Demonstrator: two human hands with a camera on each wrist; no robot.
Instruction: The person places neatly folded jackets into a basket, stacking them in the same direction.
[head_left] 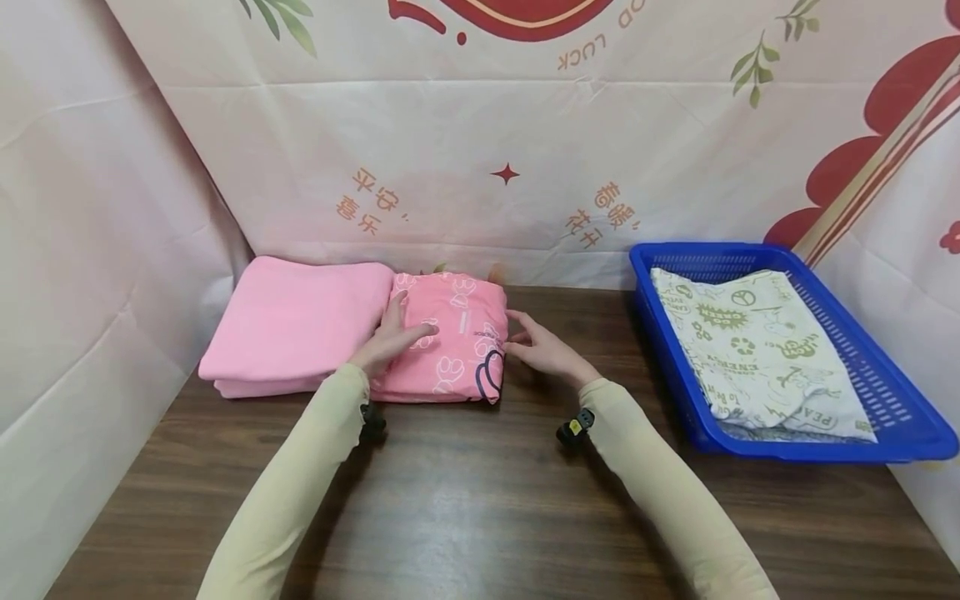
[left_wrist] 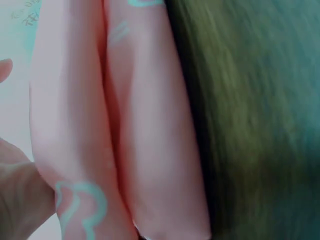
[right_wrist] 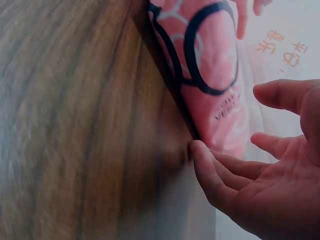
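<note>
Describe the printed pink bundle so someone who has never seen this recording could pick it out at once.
At the far side of the brown table, the pink bundle lies between the left hand and the right hand. Unlike the plain pink folded fabric to its left, it shows white outlined shapes and dark curved lines.

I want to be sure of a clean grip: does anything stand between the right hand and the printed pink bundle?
Nothing visible does. The fingertips of the right hand are at the right edge of the printed pink bundle. The plain pink cloth lies beyond it, on the left.
</note>
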